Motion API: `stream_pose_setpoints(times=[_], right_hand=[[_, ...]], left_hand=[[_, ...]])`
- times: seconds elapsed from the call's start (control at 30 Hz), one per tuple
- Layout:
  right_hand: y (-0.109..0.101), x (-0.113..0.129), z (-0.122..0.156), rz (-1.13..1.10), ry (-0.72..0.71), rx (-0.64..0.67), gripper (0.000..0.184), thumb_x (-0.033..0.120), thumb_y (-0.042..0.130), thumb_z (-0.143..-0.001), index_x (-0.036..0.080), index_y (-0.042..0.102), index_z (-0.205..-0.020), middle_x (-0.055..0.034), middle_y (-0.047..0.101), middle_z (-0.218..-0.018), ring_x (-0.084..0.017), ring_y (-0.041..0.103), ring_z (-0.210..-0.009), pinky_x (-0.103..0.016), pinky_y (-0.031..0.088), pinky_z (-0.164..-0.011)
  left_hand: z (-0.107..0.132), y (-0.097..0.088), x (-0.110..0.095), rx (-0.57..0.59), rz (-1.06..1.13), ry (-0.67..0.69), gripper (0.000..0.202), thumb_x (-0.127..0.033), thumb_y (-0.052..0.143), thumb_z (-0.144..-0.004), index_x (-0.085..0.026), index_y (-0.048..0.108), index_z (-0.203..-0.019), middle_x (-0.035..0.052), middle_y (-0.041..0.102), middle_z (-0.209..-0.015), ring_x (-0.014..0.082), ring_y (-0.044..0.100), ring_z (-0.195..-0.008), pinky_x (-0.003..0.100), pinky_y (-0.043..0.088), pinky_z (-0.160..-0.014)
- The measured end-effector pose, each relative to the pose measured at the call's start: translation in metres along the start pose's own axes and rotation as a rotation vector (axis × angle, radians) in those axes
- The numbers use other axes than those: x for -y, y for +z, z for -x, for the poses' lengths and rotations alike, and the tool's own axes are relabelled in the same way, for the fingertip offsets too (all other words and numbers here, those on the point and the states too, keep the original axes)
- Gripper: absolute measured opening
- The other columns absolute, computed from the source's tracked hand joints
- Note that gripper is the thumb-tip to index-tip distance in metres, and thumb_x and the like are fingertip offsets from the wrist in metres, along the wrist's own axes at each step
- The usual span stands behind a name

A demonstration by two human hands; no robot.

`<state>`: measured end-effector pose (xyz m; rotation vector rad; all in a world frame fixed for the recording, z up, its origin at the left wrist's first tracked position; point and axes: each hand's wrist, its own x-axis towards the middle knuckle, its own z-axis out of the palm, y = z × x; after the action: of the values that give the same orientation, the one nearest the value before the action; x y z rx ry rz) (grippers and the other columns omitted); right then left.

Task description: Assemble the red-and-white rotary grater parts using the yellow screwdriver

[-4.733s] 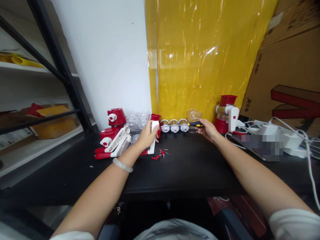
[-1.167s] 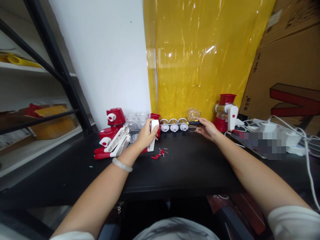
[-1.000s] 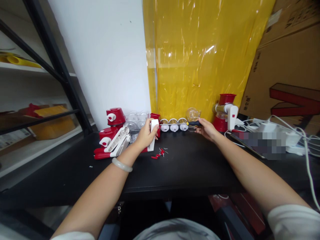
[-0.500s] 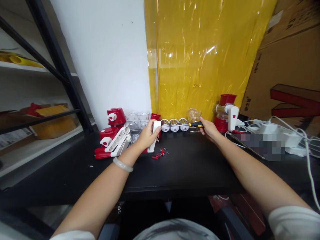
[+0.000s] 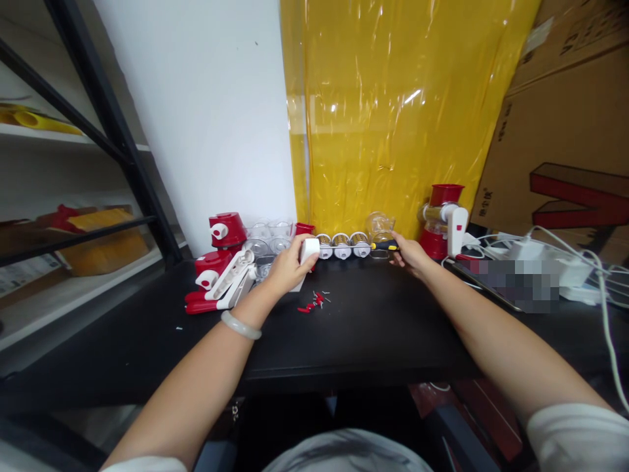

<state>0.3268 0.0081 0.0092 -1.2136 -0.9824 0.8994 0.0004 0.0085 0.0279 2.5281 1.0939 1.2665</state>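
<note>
My left hand (image 5: 285, 267) is closed around a white plastic crank handle (image 5: 309, 249), its broad end facing right. My right hand (image 5: 409, 253) grips a screwdriver (image 5: 385, 246) by its black and yellow handle. The screwdriver lies level, and its thin shaft points left toward the white part; whether the tip touches it I cannot tell. Behind the shaft, several metal grater drums (image 5: 341, 246) with white rims stand in a row. Small red pieces and screws (image 5: 318, 299) lie loose on the black table (image 5: 373, 328) below my left hand.
Red and white grater bodies (image 5: 228, 229), handles (image 5: 234, 282) and clear plastic parts (image 5: 270, 233) are grouped at left. An assembled rotary grater (image 5: 445, 223) stands at right, beside a tablet-like device (image 5: 484, 285), white cables and plugs (image 5: 572, 272). Cardboard (image 5: 565, 131) leans behind.
My left hand has turned the white handle, so its long arm, which hung down toward me, is now mostly hidden behind the hand. The right hand and screwdriver are nearly unmoved.
</note>
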Motion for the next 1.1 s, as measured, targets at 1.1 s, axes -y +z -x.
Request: stream_pose_setpoints(times=[1.1], right_hand=[[-0.001, 0.003, 0.000, -0.351, 0.005, 0.210, 0.014, 0.021, 0.054, -0.085, 0.024, 0.052, -0.099, 0.0003, 0.069, -0.073, -0.015, 0.068, -0.060, -0.025, 0.054, -0.056]], left_hand=[[0.000, 0.009, -0.003, 0.054, 0.367, -0.144, 0.042, -0.054, 0.045, -0.091, -0.020, 0.044, -0.115, -0.0015, 0.061, -0.065, 0.0179, 0.063, -0.048, 0.029, 0.049, -0.050]])
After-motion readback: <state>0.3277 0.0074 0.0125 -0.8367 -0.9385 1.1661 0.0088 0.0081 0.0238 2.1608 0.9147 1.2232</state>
